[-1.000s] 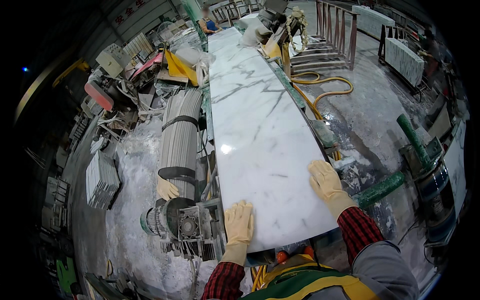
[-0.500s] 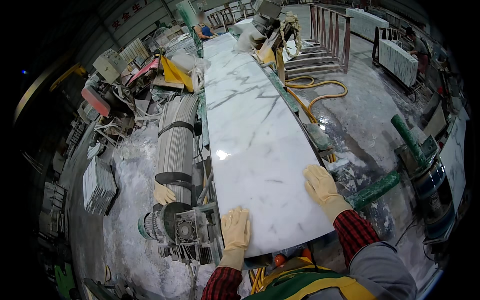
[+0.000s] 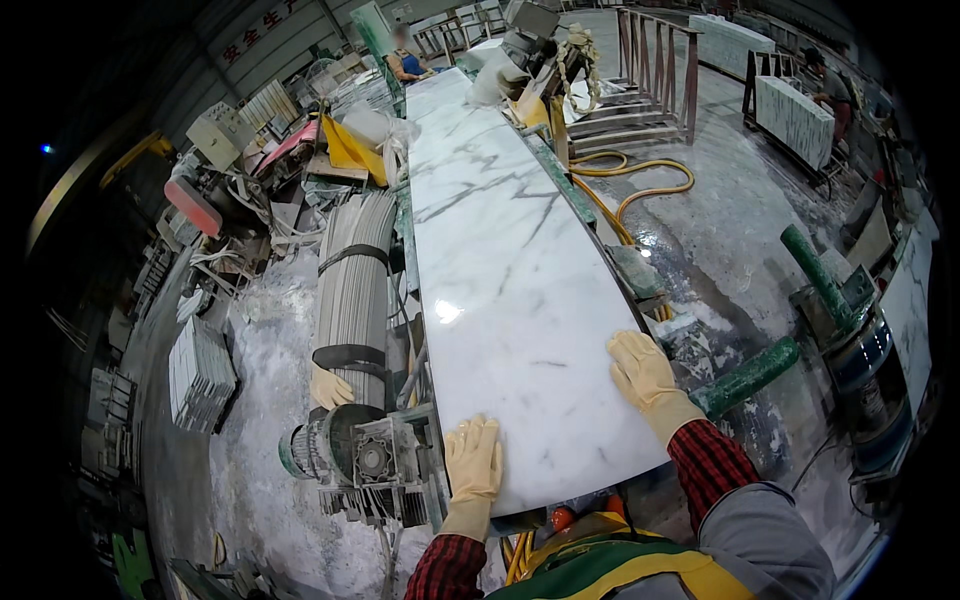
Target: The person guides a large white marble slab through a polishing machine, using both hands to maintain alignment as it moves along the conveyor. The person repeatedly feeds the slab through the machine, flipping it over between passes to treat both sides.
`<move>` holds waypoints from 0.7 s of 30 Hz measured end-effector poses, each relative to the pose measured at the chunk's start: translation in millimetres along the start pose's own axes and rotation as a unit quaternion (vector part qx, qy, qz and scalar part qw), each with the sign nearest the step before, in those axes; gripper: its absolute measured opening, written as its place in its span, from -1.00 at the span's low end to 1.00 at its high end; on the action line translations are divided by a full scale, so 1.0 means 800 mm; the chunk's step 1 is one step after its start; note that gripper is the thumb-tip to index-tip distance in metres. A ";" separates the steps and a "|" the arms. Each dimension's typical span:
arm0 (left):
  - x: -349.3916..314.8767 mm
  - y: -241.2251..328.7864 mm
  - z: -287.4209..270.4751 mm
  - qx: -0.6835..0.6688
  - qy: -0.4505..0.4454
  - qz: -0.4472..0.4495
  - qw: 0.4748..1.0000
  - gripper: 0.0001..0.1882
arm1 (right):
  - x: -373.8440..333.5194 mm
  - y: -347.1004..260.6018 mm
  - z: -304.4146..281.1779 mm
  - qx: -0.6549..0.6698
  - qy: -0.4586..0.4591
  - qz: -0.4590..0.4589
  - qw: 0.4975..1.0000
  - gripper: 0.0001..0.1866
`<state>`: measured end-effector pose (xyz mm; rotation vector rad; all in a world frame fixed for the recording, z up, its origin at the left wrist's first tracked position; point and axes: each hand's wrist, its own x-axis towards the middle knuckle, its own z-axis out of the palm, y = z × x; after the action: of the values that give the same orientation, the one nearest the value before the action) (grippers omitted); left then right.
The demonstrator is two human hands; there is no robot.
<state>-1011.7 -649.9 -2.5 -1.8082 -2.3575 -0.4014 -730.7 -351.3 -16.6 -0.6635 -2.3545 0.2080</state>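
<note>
The white marble slab [image 3: 520,380] lies lengthwise ahead of me, its near end at my waist. My gloved hands are well apart, fingers extended, clamped on nothing: the left hand [image 3: 472,465] rests flat on the slab's near left corner, the right hand [image 3: 647,378] across its right edge. In my judgement, sound handling calls for palms flat, equal pressure on both sides, and fingertips kept clear of the underside.

Left of the slab: a strapped grey bundle [image 3: 355,265], a loose glove [image 3: 330,387] against it, and a motor [image 3: 312,452], restricting elbow room. Right of the slab: a green post [image 3: 750,378] near my forearm and a yellow hose [image 3: 657,187] looped on the floor, a probable trip hazard. Near the slab's far end, plastic sheeting [image 3: 490,88] crowds its right edge; a co-worker [image 3: 408,66] is at its left.
</note>
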 end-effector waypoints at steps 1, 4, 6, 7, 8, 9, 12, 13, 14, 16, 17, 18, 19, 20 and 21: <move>0.000 0.001 -0.001 0.001 -0.001 0.001 1.000 -0.51 | 0.000 0.000 -0.001 0.001 -0.003 0.000 1.000 -0.55; 0.001 0.005 -0.006 -0.001 -0.004 0.000 1.000 -0.51 | -0.003 0.000 -0.002 -0.001 -0.007 0.000 1.000 -0.55; -0.003 0.006 -0.004 0.008 0.008 0.002 1.000 -0.51 | -0.004 -0.002 -0.002 -0.006 -0.005 0.000 1.000 -0.56; -0.005 0.006 -0.003 0.013 0.014 0.003 1.000 -0.51 | -0.004 -0.002 -0.002 -0.004 -0.013 0.001 1.000 -0.56; -0.006 0.006 -0.003 0.007 0.010 0.001 1.000 -0.51 | -0.004 -0.002 -0.003 -0.002 -0.020 0.003 1.000 -0.57; -0.005 0.006 -0.005 0.001 0.006 0.001 1.000 -0.51 | -0.005 -0.001 -0.004 0.000 -0.027 0.005 1.000 -0.57; -0.007 0.007 -0.006 0.000 0.006 0.002 1.000 -0.51 | -0.009 0.000 0.001 -0.021 -0.006 -0.001 1.000 -0.57; -0.009 0.007 -0.006 0.003 0.007 0.001 1.000 -0.51 | -0.009 -0.002 0.000 -0.017 -0.010 0.001 1.000 -0.57; -0.010 0.006 -0.007 0.003 0.004 0.000 1.000 -0.51 | -0.009 -0.003 -0.002 -0.013 -0.014 0.003 1.000 -0.57; -0.011 0.009 -0.010 0.001 -0.003 -0.002 1.000 -0.51 | -0.010 -0.006 -0.004 -0.013 -0.014 0.004 1.000 -0.58; -0.011 0.009 -0.011 -0.006 -0.009 -0.005 1.000 -0.51 | -0.011 -0.008 -0.005 -0.016 -0.009 0.002 1.000 -0.58; -0.012 0.009 -0.010 -0.014 -0.015 -0.008 1.000 -0.51 | -0.012 -0.009 -0.006 -0.021 -0.005 0.001 1.000 -0.58; -0.013 0.009 -0.010 -0.022 -0.022 -0.010 0.999 -0.50 | -0.012 -0.010 -0.007 -0.015 -0.017 0.006 1.000 -0.59; -0.015 0.008 -0.012 -0.014 -0.018 -0.012 1.000 -0.52 | -0.010 -0.011 -0.006 -0.009 -0.028 0.013 0.999 -0.59; -0.015 0.009 -0.013 -0.008 -0.014 -0.011 1.000 -0.53 | -0.011 -0.011 -0.008 -0.007 -0.039 0.022 0.999 -0.59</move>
<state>-1002.3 -662.4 4.8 -1.8073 -2.4016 -0.4005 -724.3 -363.4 -14.5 -0.7269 -2.4199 0.2424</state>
